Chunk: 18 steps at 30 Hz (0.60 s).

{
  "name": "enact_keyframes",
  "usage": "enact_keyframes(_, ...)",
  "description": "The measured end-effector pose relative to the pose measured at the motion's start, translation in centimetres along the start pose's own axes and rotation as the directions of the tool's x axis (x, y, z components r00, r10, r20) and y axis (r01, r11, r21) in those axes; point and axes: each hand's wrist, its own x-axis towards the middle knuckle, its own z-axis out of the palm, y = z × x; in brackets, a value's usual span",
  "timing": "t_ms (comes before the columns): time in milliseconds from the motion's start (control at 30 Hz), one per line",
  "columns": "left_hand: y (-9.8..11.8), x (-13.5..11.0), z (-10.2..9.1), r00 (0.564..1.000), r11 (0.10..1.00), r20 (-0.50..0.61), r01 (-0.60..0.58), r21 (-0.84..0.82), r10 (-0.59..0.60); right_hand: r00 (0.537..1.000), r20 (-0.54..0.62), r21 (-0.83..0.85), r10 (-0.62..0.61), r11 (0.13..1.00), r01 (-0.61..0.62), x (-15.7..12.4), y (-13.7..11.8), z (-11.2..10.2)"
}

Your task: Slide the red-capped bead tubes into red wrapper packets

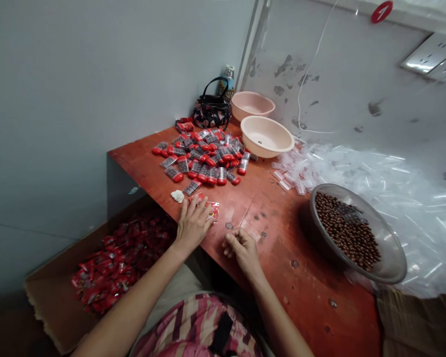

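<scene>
My left hand (192,224) lies flat with fingers spread on a small red printed packet (212,211) near the front edge of the red wooden table (267,218). My right hand (241,249) rests just to its right, fingers curled into a loose fist; what it holds, if anything, is hidden. Beyond the hands is a pile of several clear tubes with red caps (204,157). A metal bowl of small brown balls (351,232) sits to the right.
Two pink plastic basins (266,136) and a black handbag (211,111) stand at the table's far end. A heap of empty clear tubes (357,173) lies along the right wall. A cardboard box of red packets (115,263) sits on the floor left. A white scrap (177,196) lies nearby.
</scene>
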Motion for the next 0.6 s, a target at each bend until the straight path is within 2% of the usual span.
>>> enact_keyframes(167, 0.3, 0.0, 1.3, 0.999, 0.993, 0.044, 0.016, 0.117, -0.021, 0.998, 0.045, -0.041, -0.031, 0.999, 0.033, 0.5, -0.4, -0.1)
enact_keyframes(333, -0.2, -0.3, 1.4, 1.0, 0.995, 0.006, -0.003, 0.097, 0.002, 0.997, 0.043, -0.124, -0.062, 0.99, 0.066, 2.0, -0.8, -0.3)
enact_keyframes(467, -1.5, 0.2, 0.8, 0.992, 0.991, -0.094, 0.091, 0.1, -0.082, 0.998, 0.056, -0.164, -0.025, 0.986, 0.034, 3.1, -1.3, -0.2)
enact_keyframes(600, -3.0, 0.7, 0.7, 0.992, 0.987, -0.073, 0.112, 0.113, -0.104, 0.998, 0.067, -0.188, 0.0, 0.982, 0.012, 3.4, -1.5, 0.3)
